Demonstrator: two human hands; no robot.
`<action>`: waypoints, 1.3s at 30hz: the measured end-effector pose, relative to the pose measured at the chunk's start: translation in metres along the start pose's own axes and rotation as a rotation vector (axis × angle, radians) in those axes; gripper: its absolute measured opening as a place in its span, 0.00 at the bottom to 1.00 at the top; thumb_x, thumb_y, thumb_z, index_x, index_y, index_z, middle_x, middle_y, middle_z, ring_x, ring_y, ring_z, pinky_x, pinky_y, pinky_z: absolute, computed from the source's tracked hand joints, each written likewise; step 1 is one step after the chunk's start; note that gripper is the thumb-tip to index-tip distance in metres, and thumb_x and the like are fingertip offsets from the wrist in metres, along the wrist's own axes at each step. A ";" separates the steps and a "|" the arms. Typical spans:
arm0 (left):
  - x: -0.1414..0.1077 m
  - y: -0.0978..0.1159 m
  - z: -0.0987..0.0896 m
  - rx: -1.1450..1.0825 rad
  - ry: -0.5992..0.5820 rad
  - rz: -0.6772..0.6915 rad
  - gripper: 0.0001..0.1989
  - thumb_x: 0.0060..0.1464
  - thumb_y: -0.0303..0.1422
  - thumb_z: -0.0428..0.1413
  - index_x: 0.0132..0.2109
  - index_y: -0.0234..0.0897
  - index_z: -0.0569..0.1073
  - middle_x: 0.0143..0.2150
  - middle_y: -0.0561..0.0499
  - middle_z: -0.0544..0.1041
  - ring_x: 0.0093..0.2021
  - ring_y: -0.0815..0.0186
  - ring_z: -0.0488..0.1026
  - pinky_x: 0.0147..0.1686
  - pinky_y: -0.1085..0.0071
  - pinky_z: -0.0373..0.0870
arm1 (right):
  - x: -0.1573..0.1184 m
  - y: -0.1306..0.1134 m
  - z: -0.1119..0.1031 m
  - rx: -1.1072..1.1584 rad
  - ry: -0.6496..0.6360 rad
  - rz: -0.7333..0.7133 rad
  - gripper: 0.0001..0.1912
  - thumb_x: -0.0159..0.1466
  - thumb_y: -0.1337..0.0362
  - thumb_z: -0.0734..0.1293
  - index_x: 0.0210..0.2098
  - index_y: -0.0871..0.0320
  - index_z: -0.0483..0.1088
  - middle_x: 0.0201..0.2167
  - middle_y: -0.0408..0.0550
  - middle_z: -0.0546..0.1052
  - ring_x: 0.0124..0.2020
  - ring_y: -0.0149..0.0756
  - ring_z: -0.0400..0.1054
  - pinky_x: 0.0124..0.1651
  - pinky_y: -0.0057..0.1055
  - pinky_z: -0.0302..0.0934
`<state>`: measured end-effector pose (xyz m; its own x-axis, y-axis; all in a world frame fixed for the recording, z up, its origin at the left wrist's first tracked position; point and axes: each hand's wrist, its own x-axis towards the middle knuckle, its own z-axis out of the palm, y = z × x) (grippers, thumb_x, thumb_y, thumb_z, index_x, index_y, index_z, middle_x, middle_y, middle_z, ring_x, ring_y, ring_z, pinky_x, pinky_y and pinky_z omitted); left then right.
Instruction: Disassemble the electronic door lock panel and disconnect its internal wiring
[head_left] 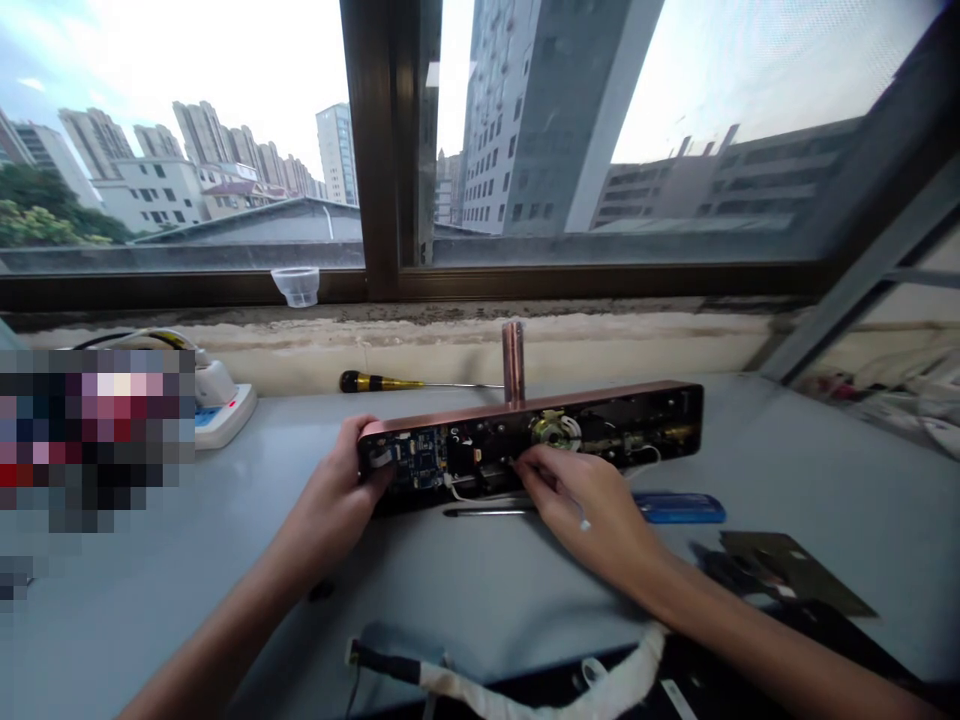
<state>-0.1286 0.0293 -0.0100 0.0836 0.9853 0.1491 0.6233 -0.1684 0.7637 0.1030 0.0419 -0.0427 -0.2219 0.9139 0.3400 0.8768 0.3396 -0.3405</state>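
A long copper-edged device housing (626,398) stands tilted on the table, its open black inside facing me. A copper-coloured post (514,362) rises from its top edge. My left hand (351,475) grips the left end, with the thumb inside near a blue circuit board (420,458). My right hand (581,500) has its fingers pinched together inside the housing, just below a round metal part (556,430). Whatever the fingertips hold is hidden. A thin white wire (480,498) runs from the board toward my right hand. Beneath that hand lies a blue-handled screwdriver (686,508).
Behind the housing lies a yellow-and-black screwdriver (379,382). A white power strip (232,415) sits at the left, beside a blurred-out area. Nearest me are a white-wrapped cable (480,692) and dark panels (799,575). A clear plastic cup (300,286) stands on the window ledge.
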 end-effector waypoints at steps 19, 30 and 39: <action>0.000 0.000 0.000 -0.019 -0.012 0.010 0.14 0.50 0.28 0.46 0.45 0.38 0.56 0.38 0.51 0.68 0.39 0.64 0.64 0.40 0.67 0.61 | -0.002 0.002 0.002 0.074 0.045 -0.048 0.14 0.60 0.63 0.51 0.27 0.59 0.65 0.23 0.47 0.70 0.25 0.36 0.65 0.28 0.28 0.51; 0.000 -0.001 -0.001 -0.023 -0.009 0.006 0.14 0.50 0.29 0.47 0.46 0.38 0.57 0.38 0.50 0.69 0.39 0.63 0.65 0.40 0.66 0.61 | -0.002 0.000 -0.001 0.003 -0.043 -0.007 0.11 0.60 0.66 0.52 0.27 0.60 0.64 0.24 0.47 0.70 0.27 0.36 0.65 0.29 0.28 0.51; 0.000 -0.003 -0.001 -0.024 -0.003 0.007 0.14 0.50 0.29 0.47 0.46 0.39 0.57 0.37 0.51 0.68 0.39 0.64 0.65 0.40 0.67 0.61 | -0.001 -0.003 -0.002 -0.061 -0.097 0.011 0.09 0.60 0.69 0.54 0.28 0.60 0.64 0.26 0.47 0.71 0.29 0.37 0.66 0.29 0.28 0.50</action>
<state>-0.1311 0.0294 -0.0116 0.0908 0.9841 0.1526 0.6037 -0.1763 0.7775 0.1017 0.0395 -0.0402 -0.2500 0.9355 0.2496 0.9029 0.3183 -0.2888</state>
